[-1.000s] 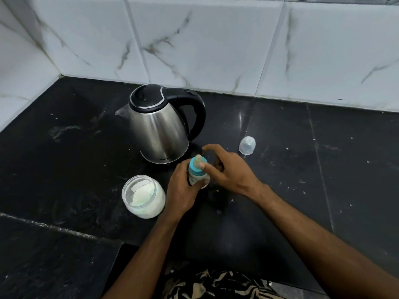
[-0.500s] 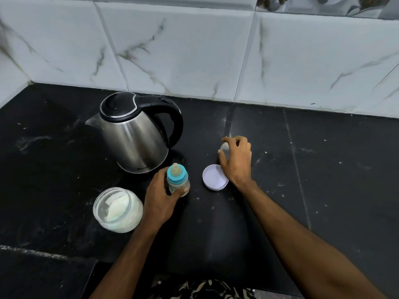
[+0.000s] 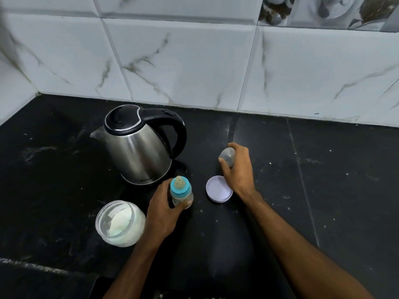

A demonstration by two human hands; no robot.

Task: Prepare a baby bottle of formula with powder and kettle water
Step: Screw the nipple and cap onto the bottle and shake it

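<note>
A small baby bottle [image 3: 181, 192] with a blue collar and a pale teat stands upright on the black counter [image 3: 323, 190], and my left hand [image 3: 164, 212] is wrapped around its body. To its right, my right hand [image 3: 238, 171] grips the clear dome cap [image 3: 227, 156] of the bottle, tilted just above the counter. A steel kettle [image 3: 138, 145] with a black lid and handle stands behind the bottle, its spout pointing left. An open glass jar of white powder [image 3: 121, 223] sits left of my left hand. The jar's white lid [image 3: 218, 189] lies flat between my hands.
A white marble-tiled wall [image 3: 194, 61] runs along the back of the counter and turns the corner at far left. White specks of powder dot the dark counter surface.
My right hand left the teat, reached right to the clear cap and now grips it, tipped. My left hand stays on the bottle. The camera has tilted up.
</note>
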